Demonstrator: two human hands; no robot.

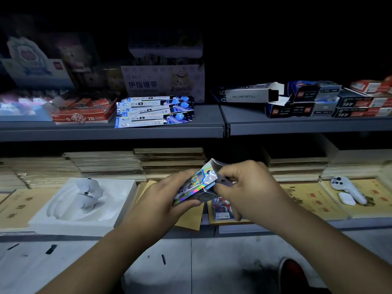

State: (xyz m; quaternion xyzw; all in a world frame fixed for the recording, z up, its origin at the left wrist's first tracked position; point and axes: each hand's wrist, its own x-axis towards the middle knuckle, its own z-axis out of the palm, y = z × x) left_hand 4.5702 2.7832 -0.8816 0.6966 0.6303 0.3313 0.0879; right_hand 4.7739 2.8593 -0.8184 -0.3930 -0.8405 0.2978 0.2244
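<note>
Over the lower shelf of a dim stationery aisle, our left hand wraps its fingers round the body of a shiny foil pack, held in mid-air. Our right hand pinches the pack's top flap. We judge we are opening it; next comes a steady pull apart. Yellow notebooks cover the shelf, and pen refill boxes sit above.

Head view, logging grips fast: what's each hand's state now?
Left hand: grips the foil packet.
Right hand: pinches the same packet's top edge.
</note>
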